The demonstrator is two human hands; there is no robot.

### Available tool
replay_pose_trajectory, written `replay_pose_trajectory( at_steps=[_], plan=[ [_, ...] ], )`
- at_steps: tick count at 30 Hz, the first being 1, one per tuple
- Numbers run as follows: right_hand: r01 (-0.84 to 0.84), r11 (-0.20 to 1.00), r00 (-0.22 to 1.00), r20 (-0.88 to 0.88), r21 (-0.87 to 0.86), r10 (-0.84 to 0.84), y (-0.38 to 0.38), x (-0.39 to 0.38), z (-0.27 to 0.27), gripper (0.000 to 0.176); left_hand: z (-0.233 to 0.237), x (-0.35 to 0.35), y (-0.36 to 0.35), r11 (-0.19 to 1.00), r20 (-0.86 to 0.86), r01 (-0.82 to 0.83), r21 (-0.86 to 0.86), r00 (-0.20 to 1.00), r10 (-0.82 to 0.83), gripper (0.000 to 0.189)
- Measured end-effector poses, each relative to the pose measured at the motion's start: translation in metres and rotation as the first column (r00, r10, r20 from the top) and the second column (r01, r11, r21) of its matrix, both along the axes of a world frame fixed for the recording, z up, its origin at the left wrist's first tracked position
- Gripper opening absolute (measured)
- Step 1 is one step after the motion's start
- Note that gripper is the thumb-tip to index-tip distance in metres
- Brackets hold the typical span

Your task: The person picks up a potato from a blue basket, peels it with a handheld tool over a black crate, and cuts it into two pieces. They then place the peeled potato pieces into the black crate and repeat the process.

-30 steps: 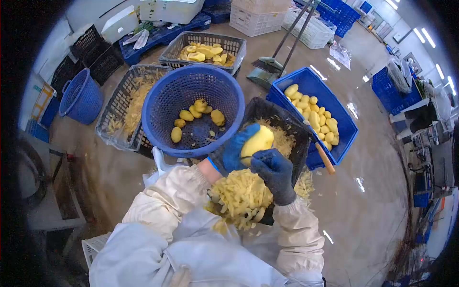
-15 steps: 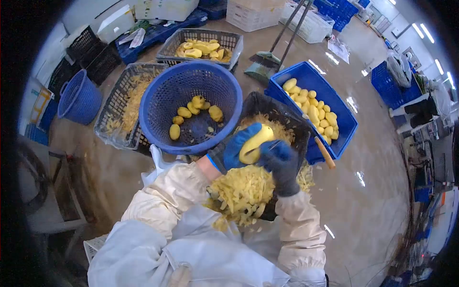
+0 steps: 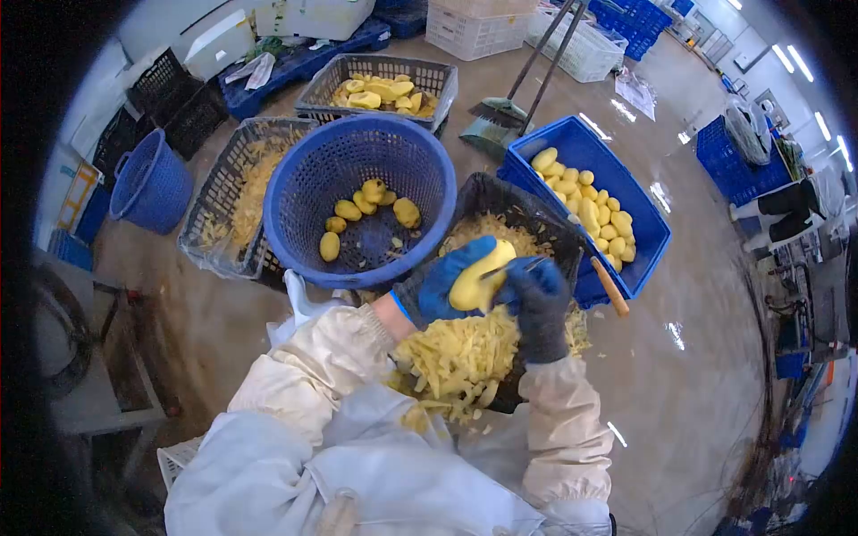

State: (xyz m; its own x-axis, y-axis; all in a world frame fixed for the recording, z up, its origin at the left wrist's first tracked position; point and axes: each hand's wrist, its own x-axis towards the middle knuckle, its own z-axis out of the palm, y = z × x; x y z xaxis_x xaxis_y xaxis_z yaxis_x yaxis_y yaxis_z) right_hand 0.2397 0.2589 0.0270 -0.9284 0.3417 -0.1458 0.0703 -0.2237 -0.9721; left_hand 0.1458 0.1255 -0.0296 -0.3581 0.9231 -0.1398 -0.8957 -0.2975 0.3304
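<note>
My left hand (image 3: 440,279), in a blue and dark glove, is wrapped round a large yellow potato (image 3: 481,275). Close against the potato's right side, my right hand (image 3: 538,299) is closed round a small dark tool (image 3: 497,272), most of it hidden by the fingers. Below both hands lies a heap of pale yellow peelings (image 3: 460,357). Behind them stands a black crate (image 3: 487,192) lined with plastic, with brownish peelings in it. Several potatoes lie in the round blue basket (image 3: 295,192) to the left. A blue bin (image 3: 642,198) on the right holds many peeled potatoes.
A wooden handle (image 3: 610,287) sticks out by the blue bin. Two more black crates, one with peelings (image 3: 255,192) and one with potatoes (image 3: 384,91), stand behind the round basket. A long-handled dustpan (image 3: 490,134) rests on the wet floor. An empty blue basket (image 3: 152,188) is far left.
My right hand has shifted slightly right and up along the potato with the tool. The potato is turned a little in my left hand.
</note>
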Motion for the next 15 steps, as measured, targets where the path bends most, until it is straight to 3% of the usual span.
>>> replay_pose_trajectory(
  at_steps=[1, 2, 3, 4, 5, 8, 9, 11, 12, 13, 15],
  plan=[
    [-0.001, 1.0, 1.0, 0.005, 0.0, 0.001, 0.024, -0.008, -0.014, 0.009, -0.004, 0.005, 0.003, 1.0, -0.019, -0.005, -0.019, 1.0, 0.005, 0.043],
    [0.119, 0.982, 0.987, -0.122, 0.149, -0.101, 0.055, -0.018, -0.041, 0.008, 0.011, 0.013, -0.007, 0.992, -0.054, 0.076, -0.103, 0.995, -0.082, 0.047],
    [0.258, 0.926, 0.947, -0.26, 0.275, -0.187, 0.07, -0.02, -0.058, 0.007, 0.015, 0.017, -0.007, 0.99, -0.176, 0.114, -0.089, 0.976, -0.128, 0.051],
    [0.274, 0.923, 0.943, -0.265, 0.27, -0.202, 0.069, -0.018, -0.053, 0.007, 0.019, 0.019, -0.005, 0.993, -0.155, 0.116, -0.019, 0.981, -0.117, 0.053],
    [0.41, 0.6, 0.895, -0.43, 0.687, -0.118, 0.065, -0.017, -0.038, 0.007, 0.023, 0.019, -0.003, 0.993, -0.134, 0.107, 0.058, 0.986, -0.099, 0.055],
    [0.154, 0.843, 0.973, -0.229, 0.516, -0.038, 0.024, -0.001, 0.003, 0.008, 0.031, 0.009, -0.006, 0.993, 0.089, -0.112, -0.02, 0.99, 0.113, 0.053],
    [0.022, 1.0, 0.998, -0.066, -0.003, -0.022, 0.01, 0.004, 0.006, 0.008, 0.031, 0.007, -0.006, 0.992, 0.087, -0.122, -0.02, 0.989, 0.123, 0.053],
    [-0.16, 0.987, 0.982, -0.102, 0.014, 0.161, -0.011, 0.011, -0.002, 0.011, 0.028, 0.002, -0.006, 0.989, -0.019, -0.135, 0.065, 0.99, 0.137, 0.042],
    [-0.172, 0.983, 0.976, -0.124, 0.06, 0.179, -0.025, 0.014, 0.002, 0.014, 0.021, -0.007, -0.008, 0.935, -0.081, 0.113, 0.336, 0.993, -0.091, 0.042],
    [-0.17, 0.984, 0.977, -0.123, 0.057, 0.176, -0.028, 0.013, -0.002, 0.014, 0.012, -0.006, -0.008, 0.936, -0.078, 0.115, 0.334, 0.993, -0.094, 0.042],
    [-0.135, 0.916, 0.942, -0.236, 0.379, 0.236, -0.032, 0.01, -0.003, 0.012, 0.017, 0.005, -0.008, 0.997, -0.075, -0.07, -0.039, 0.995, 0.067, 0.049]
  ],
)
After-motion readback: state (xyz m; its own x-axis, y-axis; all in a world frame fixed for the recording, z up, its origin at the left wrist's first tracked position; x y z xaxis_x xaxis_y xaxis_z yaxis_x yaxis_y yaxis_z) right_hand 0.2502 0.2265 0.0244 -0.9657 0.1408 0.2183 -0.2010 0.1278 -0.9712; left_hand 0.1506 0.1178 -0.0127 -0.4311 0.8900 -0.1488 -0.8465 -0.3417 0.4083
